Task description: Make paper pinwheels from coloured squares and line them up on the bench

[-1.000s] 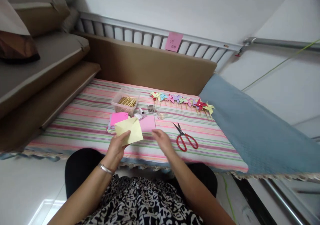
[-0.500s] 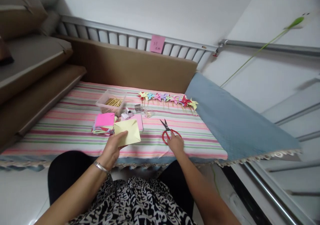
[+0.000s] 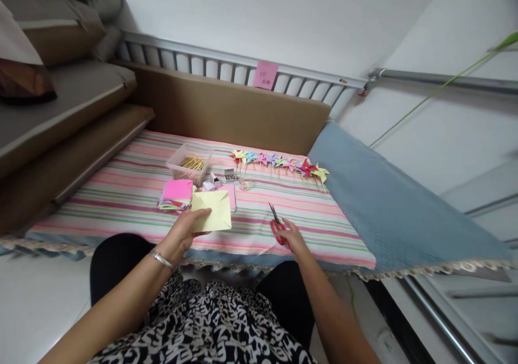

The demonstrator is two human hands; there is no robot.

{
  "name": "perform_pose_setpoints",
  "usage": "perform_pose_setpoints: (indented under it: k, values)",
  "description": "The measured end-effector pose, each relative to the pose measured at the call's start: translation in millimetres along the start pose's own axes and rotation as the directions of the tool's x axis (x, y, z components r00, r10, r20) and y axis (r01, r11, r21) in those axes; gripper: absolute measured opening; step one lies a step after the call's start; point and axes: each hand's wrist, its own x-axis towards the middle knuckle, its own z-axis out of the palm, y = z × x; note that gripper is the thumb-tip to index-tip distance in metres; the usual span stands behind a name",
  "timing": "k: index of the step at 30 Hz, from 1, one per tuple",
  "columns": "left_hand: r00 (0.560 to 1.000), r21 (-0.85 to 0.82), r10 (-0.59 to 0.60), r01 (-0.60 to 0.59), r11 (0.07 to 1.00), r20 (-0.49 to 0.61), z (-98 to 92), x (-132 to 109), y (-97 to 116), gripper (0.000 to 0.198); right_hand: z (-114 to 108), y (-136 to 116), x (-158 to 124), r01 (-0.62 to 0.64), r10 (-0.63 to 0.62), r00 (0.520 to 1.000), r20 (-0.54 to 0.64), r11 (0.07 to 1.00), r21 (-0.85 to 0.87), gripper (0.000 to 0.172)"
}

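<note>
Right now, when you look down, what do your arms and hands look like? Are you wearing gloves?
No gloves: my left hand and right hand are both bare. My forearms show no sleeves. A shiny silver-coloured bangle circles my left wrist; my right wrist has none in view.

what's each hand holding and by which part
The left hand holds the yellow paper by its lower left side; the right hand holds the scissors by their red handles.
</note>
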Motion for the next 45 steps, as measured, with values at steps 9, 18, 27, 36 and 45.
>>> perform_pose_setpoints:
  k: [9, 18, 27, 36, 45]
  values:
    - [0.992, 0.118, 0.116, -0.121, 0.986, 0.046, 4.4, 0, 7, 0.037, 27, -22, -135, -0.08, -0.252, 0.838, 0.484, 0.821, 0.565, 0.043]
    - [0.983, 0.152, 0.18, -0.184, 0.971, 0.036, -5.7, -11, 20, 0.036, 44, -38, -150, 0.071, -0.208, 0.756, 0.621, 0.969, 0.238, 0.037]
    - [0.982, 0.206, 0.178, -0.188, 0.96, 0.065, -13.4, -8, 20, 0.038, 50, -71, -157, 0.03, -0.094, 0.818, 0.567, 0.992, 0.122, 0.032]
    - [0.983, 0.22, 0.135, -0.159, 0.962, 0.121, -14.6, -10, 15, 0.042, 51, -79, -155, 0.025, -0.074, 0.836, 0.543, 0.995, 0.096, 0.032]
    - [0.983, 0.212, 0.103, -0.135, 0.968, 0.153, -13.4, -10, 14, 0.044, 51, -85, -155, 0.03, -0.078, 0.831, 0.551, 0.995, 0.095, 0.028]
